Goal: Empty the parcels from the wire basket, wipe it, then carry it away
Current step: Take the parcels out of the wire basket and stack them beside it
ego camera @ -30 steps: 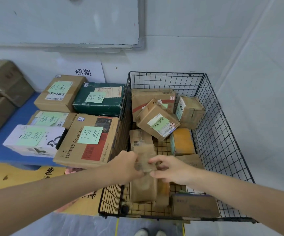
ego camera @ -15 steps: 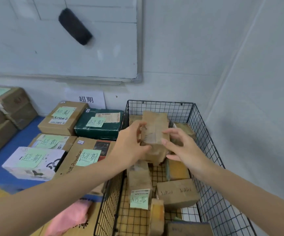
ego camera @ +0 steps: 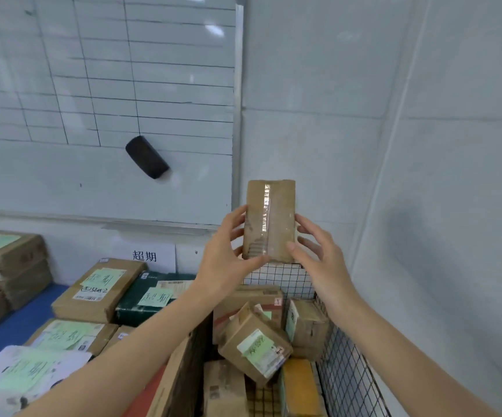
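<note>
Emptying step. Left hand (ego camera: 228,254), right hand (ego camera: 319,257) both grasp tall brown taped cardboard parcel (ego camera: 269,221), upright above black wire basket (ego camera: 343,371); other brown parcels (ego camera: 255,347) inside. Next: set it down outside basket, likely left.

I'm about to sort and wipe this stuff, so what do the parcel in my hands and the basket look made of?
Parcel: brown cardboard, matte and scuffed, judging by its dull creased face; a glossy clear tape strip down the middle catches the light. Basket: thin black wire grid, probably coated metal, though the finish is hard to confirm.
</note>
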`<action>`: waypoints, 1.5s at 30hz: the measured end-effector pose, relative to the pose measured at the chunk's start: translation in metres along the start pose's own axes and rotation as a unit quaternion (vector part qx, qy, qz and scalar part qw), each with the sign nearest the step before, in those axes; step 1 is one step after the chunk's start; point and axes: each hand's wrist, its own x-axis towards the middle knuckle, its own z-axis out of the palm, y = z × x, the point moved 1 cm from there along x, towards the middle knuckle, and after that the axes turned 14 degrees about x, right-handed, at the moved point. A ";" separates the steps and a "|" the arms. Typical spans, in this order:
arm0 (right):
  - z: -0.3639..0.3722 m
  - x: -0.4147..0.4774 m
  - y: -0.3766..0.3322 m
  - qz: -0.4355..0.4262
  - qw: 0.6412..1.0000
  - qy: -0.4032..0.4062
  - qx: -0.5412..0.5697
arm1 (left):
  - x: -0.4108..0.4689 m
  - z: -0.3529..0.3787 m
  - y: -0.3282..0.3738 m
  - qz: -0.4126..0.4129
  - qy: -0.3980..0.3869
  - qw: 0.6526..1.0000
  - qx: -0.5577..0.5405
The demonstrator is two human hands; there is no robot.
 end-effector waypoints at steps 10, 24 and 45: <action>-0.011 0.014 -0.046 -0.116 0.990 -0.069 -0.046 | 0.029 -0.001 0.040 0.000 0.035 0.995 -0.091; -0.006 0.022 -0.052 -0.079 0.996 -0.033 0.014 | 0.021 -0.020 0.050 0.030 0.062 0.991 -0.114; 0.021 0.023 -0.041 0.037 0.990 -0.071 0.113 | 0.008 -0.040 0.031 -0.028 0.064 0.994 -0.083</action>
